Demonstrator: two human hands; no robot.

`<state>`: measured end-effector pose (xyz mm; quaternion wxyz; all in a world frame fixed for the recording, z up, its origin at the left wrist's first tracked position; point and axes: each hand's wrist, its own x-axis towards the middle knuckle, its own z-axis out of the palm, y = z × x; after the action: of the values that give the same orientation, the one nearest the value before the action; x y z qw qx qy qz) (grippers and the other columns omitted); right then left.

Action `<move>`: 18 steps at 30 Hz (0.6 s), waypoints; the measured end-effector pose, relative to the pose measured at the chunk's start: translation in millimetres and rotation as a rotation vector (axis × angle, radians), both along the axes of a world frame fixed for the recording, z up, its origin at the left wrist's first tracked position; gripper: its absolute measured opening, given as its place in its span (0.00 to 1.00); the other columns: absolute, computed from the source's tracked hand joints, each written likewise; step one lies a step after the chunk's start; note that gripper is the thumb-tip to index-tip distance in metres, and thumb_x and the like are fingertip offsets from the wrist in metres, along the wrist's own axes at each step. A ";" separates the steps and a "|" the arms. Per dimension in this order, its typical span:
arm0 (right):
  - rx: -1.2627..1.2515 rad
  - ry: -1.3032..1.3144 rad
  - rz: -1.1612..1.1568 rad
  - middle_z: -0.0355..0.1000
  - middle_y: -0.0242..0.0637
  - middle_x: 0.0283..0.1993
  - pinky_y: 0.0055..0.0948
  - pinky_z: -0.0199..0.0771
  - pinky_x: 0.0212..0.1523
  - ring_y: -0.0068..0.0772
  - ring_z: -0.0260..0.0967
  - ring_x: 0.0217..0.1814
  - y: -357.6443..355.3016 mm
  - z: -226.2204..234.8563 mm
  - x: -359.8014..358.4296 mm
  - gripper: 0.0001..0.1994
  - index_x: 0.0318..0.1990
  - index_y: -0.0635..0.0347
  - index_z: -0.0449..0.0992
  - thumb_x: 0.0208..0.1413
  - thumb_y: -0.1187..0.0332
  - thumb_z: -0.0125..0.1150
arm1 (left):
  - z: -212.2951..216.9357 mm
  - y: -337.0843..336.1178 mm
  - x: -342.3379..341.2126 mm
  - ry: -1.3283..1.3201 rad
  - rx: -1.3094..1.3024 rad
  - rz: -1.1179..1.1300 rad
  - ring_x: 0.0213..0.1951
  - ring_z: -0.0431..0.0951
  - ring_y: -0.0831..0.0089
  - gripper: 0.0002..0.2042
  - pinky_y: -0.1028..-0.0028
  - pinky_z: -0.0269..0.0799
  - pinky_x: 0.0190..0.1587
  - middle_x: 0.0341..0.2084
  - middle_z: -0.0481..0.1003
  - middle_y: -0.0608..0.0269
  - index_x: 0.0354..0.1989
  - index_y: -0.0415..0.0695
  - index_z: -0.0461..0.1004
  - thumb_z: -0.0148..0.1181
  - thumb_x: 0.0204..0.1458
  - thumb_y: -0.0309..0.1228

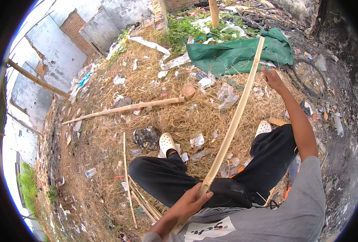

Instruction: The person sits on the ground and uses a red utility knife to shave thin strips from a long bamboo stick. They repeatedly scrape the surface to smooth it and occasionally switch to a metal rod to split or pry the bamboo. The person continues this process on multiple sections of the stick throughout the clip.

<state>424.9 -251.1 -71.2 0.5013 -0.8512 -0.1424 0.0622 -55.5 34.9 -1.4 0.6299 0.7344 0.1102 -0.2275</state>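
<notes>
A long split bamboo strip (234,121) runs slanting from my lap up to the far right, its pale inner side showing. My left hand (193,201) is wrapped round its near part, just in front of my grey shirt. Close to the strip's far part, on its right side, is my right hand (272,79), raised at the end of an outstretched arm. Its fingers are curled, with one tip pointing at the strip; a small gap seems to lie between them. I see nothing in that hand.
A bamboo pole (126,107) lies across dry grass with scattered litter. Thin bamboo strips (143,203) rest left of my bent legs. A green sheet (227,54) is spread beyond the strip, near a black hose (311,94). An orange-handled object (288,191) lies by my right hip.
</notes>
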 end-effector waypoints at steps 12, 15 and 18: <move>-0.255 -0.621 0.381 0.59 0.38 0.10 0.37 0.58 0.18 0.44 0.61 0.13 121.7 72.8 -163.5 0.34 0.15 0.59 0.67 0.45 0.32 0.57 | -14.7 -10.5 101.1 -0.236 -0.376 0.342 0.15 0.61 0.87 0.14 0.83 0.59 0.17 0.19 0.61 0.75 0.40 0.45 0.62 0.49 0.63 0.43; -0.317 -0.731 0.483 0.60 0.36 0.08 0.38 0.63 0.19 0.42 0.64 0.13 130.8 71.3 -189.5 0.34 0.13 0.55 0.70 0.40 0.29 0.59 | -11.5 -11.0 112.0 -0.293 -0.335 0.371 0.16 0.60 0.88 0.14 0.83 0.58 0.18 0.20 0.62 0.75 0.40 0.44 0.63 0.50 0.63 0.43; -0.369 -0.827 0.491 0.59 0.38 0.09 0.39 0.60 0.18 0.45 0.63 0.14 131.5 74.0 -193.1 0.35 0.13 0.55 0.68 0.37 0.27 0.59 | -6.6 -15.0 112.8 -0.289 -0.282 0.370 0.17 0.61 0.87 0.14 0.82 0.58 0.19 0.20 0.62 0.75 0.40 0.44 0.63 0.51 0.62 0.43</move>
<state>231.8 -119.6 2.7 0.2153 -0.8203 -0.5112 -0.1394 57.3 19.9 -8.0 0.7661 0.6315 0.1186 -0.0143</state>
